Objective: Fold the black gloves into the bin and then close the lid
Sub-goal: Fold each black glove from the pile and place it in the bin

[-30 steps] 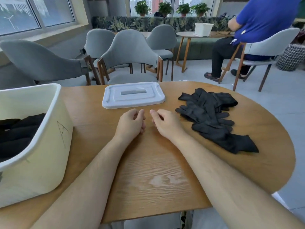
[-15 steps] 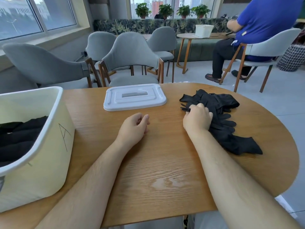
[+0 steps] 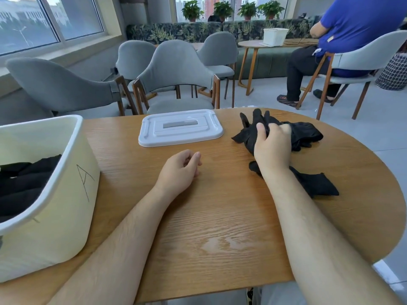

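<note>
- Bin (image 3: pixel 66 205), cream with an "A" drawn on its side, stands on the bench (image 3: pixel 220 227) well to the left of the left hand (image 3: pixel 178 170); black fabric (image 3: pixel 22 183) lies inside it.
- Lid (image 3: pixel 180 128), white, lies flat on the bench just beyond the left hand, apart from the bin.
- Black gloves (image 3: pixel 306 133) sit in a loose heap under and just past the right hand (image 3: pixel 273 146); one more lies flat beneath that forearm.
- Right hand grips one glove from the heap, its empty fingers sticking upward.
- Left hand rests on the bench, fingers loosely curled, holding nothing.
</note>
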Tool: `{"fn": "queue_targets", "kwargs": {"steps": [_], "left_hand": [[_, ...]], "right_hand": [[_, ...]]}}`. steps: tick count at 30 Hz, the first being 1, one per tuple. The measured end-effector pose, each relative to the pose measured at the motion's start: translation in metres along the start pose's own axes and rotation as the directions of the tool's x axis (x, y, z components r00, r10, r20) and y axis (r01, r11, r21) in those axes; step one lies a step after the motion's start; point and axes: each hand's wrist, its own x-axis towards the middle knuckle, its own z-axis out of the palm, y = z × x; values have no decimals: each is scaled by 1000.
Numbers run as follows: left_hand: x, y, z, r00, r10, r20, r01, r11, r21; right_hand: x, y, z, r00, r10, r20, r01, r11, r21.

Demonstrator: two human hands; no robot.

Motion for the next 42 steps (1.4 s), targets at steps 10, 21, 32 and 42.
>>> {"fn": "queue_targets", "kwargs": {"steps": [10,21,32,42], "left_hand": [[-1,1,0,1000,-5,1,5,1000,-20],[-4,18,2,982,-115,149,180,809,-560],[1,6,0,950,-256,176,304,646,-700],[-22,7,2,977,-209,-30,202,967,-156]], "right_hand": [[-12,-9,-5,986,-162,27,148,948,280],[-46,-38,1,903,-392,176,250,812,527],[-62,-42,13,746,-349,567,26,867,498],[-56,-31,39,764,-319,560,376,927,15]]}}
